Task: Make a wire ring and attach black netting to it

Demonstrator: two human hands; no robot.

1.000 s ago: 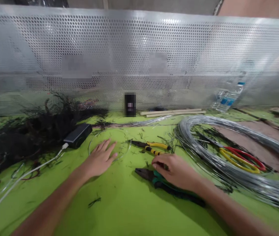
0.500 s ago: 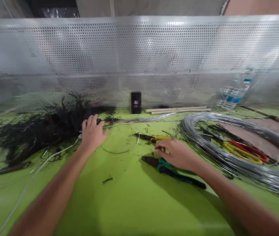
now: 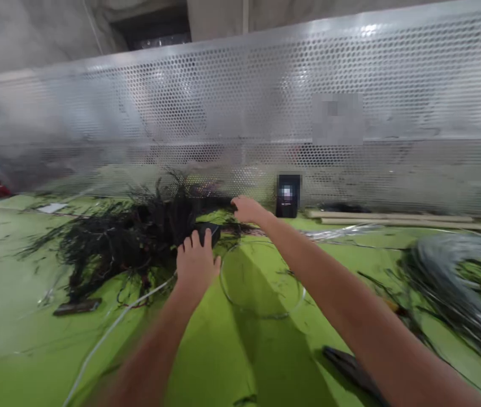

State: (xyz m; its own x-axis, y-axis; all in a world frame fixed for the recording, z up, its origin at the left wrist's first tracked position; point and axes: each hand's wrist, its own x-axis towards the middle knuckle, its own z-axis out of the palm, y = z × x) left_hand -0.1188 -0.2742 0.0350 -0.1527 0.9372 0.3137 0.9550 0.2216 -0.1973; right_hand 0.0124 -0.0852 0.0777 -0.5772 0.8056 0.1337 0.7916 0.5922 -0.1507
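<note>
My left hand (image 3: 196, 261) lies over a dark flat object (image 3: 210, 230) beside the black strand pile (image 3: 138, 232); its fingers are apart, and what the object is I cannot make out. A white cable (image 3: 115, 325) runs from near that hand to the front. My right hand (image 3: 251, 209) reaches to the back, near the dark strands by the perforated panel. Its fingers look bent together, and anything in them is hidden. A wire ring (image 3: 261, 316) lies on the green table between my arms. Dark-jawed pliers (image 3: 350, 367) lie partly under my right forearm.
A perforated metal panel (image 3: 240, 113) closes off the back. Before it stand a small black device (image 3: 288, 206) and pale sticks (image 3: 397, 220). A big wire coil (image 3: 447, 282) lies at the right. A dark brown piece (image 3: 77, 307) lies at the left.
The view has turned left. My right hand has left the pliers and stretched to the back, beyond my left hand. My left hand stays by the black pile.
</note>
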